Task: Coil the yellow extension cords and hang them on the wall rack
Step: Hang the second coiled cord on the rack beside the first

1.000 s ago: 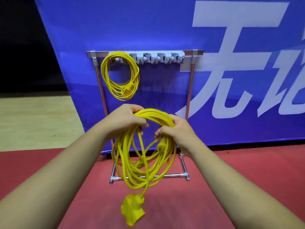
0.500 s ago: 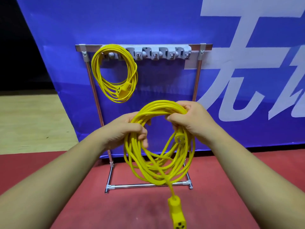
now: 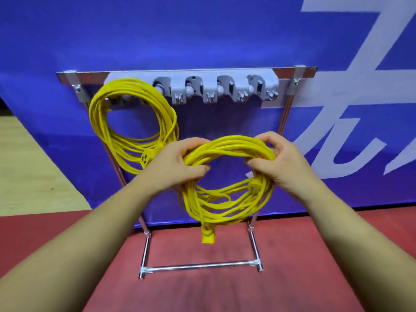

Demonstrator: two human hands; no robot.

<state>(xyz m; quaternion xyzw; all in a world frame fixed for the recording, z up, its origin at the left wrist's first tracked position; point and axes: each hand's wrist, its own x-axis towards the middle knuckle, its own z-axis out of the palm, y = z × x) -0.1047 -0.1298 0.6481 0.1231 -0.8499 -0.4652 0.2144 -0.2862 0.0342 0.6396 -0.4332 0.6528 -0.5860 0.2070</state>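
- A coiled yellow extension cord (image 3: 227,176) is held up in front of the rack frame (image 3: 284,122), below its grey hook strip (image 3: 216,88) and apart from it.
- The left hand (image 3: 177,165) is closed around the upper left part of the coil, with the fingers wrapped over the bundled strands.
- The right hand (image 3: 281,163) is closed on the upper right part of the same coil, the strands being pinched between thumb and curled fingers.
- The loops are seen to sag between and below the two hands, and a yellow plug end (image 3: 208,235) hangs down from the bottom of the coil, above the red floor (image 3: 315,255).
- A second yellow coil (image 3: 132,127) is hung at the left end of the hook strip, near the frame's upper left corner (its socket end (image 3: 146,157) lies just beside the left hand; contact cannot be judged).
- The remaining hooks, toward the right end of the strip, are bare.
- The frame's base bar (image 3: 200,266) rests on the red floor, and a blue banner (image 3: 202,37) with pale lettering is stretched behind the frame.
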